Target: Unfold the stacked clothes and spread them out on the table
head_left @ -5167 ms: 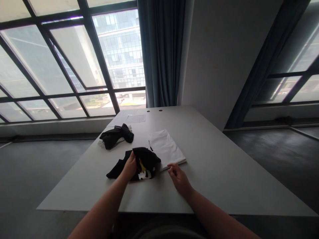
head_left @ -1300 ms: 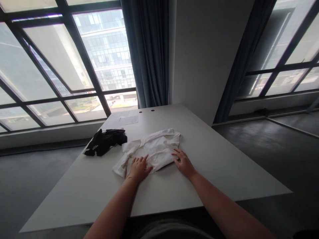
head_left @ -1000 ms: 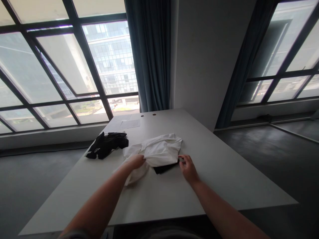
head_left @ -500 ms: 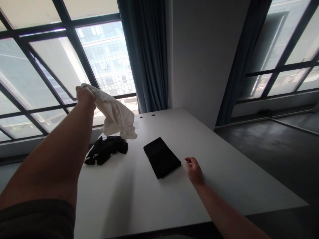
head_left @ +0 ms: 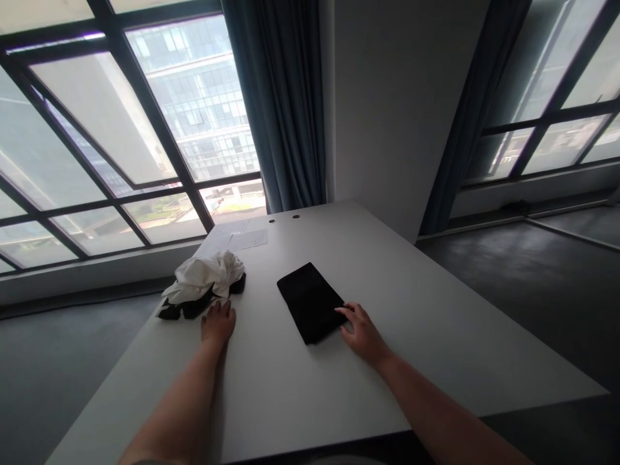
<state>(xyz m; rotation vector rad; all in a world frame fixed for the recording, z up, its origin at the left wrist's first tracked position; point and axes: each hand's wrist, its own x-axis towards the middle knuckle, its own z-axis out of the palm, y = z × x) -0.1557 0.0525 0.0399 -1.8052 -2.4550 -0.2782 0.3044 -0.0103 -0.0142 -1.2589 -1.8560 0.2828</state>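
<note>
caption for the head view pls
Right hand touches folded black cloth; left hand lies flat beside crumpled white garment.

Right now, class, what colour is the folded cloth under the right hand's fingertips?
Plain black, no pattern visible: the folded cloth shows best in the head view.

A long white table point(head_left: 310, 387) fills my view, running from the near edge toward the windows. A folded black cloth point(head_left: 310, 300) lies flat near the middle of the surface, its long side angled toward the far left corner. Close to the left edge, a crumpled white garment point(head_left: 206, 272) sits heaped on a bundle of black clothing point(head_left: 181, 310). Sheets of paper point(head_left: 242, 239) lie flat beside the far edge, with two small round holes point(head_left: 283, 218) in the tabletop just beyond them. My left hand point(head_left: 219, 321) rests flat near the heap; my right hand point(head_left: 361, 330) touches the black cloth's near corner.
</note>
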